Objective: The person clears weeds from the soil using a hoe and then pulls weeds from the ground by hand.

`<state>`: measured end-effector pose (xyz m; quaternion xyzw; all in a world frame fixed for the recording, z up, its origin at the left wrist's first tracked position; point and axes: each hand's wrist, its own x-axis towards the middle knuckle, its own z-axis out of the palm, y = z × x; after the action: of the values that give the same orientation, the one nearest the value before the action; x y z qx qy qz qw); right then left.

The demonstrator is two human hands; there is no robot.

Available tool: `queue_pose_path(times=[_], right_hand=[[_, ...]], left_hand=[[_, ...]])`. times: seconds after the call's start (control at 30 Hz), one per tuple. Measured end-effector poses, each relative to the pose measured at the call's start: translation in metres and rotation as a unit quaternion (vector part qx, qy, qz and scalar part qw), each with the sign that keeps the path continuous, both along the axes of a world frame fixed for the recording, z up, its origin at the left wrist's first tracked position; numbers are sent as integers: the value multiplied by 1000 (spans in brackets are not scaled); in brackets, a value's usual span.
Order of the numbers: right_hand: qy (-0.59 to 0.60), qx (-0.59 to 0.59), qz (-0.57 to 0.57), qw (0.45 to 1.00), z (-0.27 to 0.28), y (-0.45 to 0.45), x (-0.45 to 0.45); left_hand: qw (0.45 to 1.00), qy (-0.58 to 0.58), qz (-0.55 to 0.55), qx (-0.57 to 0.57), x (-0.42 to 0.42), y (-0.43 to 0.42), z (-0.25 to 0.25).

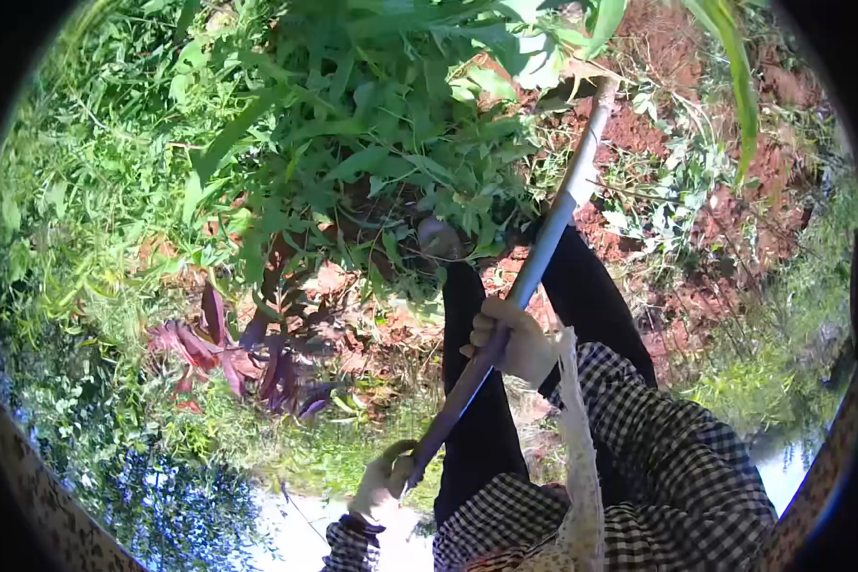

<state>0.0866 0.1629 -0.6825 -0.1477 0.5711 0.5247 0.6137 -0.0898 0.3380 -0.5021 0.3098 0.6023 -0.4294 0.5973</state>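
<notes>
Right hand (522, 345) and left hand (383, 481) both wrap fingers round a pole (546, 245). Red soil (639, 133) partly bare; leafy plants (353, 124) still standing; extent finished unclear.

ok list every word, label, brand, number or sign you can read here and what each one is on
None: no readable text shows anywhere in this view.
The long pole shows no lettering, nor do the checked shirt, the dark trousers or the pale band.
</notes>
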Motion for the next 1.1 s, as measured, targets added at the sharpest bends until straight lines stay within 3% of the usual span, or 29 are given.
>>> queue_pose_path(times=[0.03,0.1,0.13,0.17,0.2,0.3,0.33,0.4,0.43,0.53,0.6,0.7,0.77,0.87,0.97,1.0,1.03,1.07,1.1], right_hand=[[10,39,-43,998,2,-7,5],[-28,29,-47,998,13,-16,26],[-55,-19,-55,997,20,-18,40],[-66,-27,-54,996,21,-19,52],[-78,-36,-53,995,25,-20,65],[-102,-136,-19,985,41,-16,65],[-96,-124,-11,988,50,-15,71],[-34,-82,-36,995,58,-23,76],[-65,-108,-24,992,64,-25,74],[-65,-128,-70,987,73,-32,73],[-104,-191,-25,976,77,-22,74],[-163,-229,57,958,73,10,60],[-199,-244,95,944,73,46,43],[-199,-182,184,945,87,105,16],[-130,-190,147,962,96,181,-8],[-158,-146,164,963,106,205,-14],[-187,-145,183,954,123,233,-13],[-194,-69,197,959,119,248,-24],[-230,-101,223,942,106,271,-49]], left_hand=[[979,-34,-199,16,5,4,23],[931,27,-365,-12,7,-3,71],[894,-51,-436,91,6,-15,103],[817,-3,-567,106,9,-27,124],[796,-65,-556,232,14,-42,143],[814,-7,-533,231,40,-51,171],[795,-21,-558,237,32,-48,170],[778,-21,-584,232,22,-38,166],[820,-62,-511,248,14,-30,162],[798,-83,-541,251,-11,-13,140],[788,-86,-555,252,-15,5,124],[836,-111,-491,218,-40,47,104],[841,-117,-468,246,-59,74,102],[893,-80,-428,113,-79,120,122],[936,-56,-339,80,-120,145,140],[961,-40,-272,9,-141,156,147],[973,-52,-223,23,-205,158,144],[947,-64,-316,6,-317,165,126],[940,-38,-340,8,-338,170,130]])
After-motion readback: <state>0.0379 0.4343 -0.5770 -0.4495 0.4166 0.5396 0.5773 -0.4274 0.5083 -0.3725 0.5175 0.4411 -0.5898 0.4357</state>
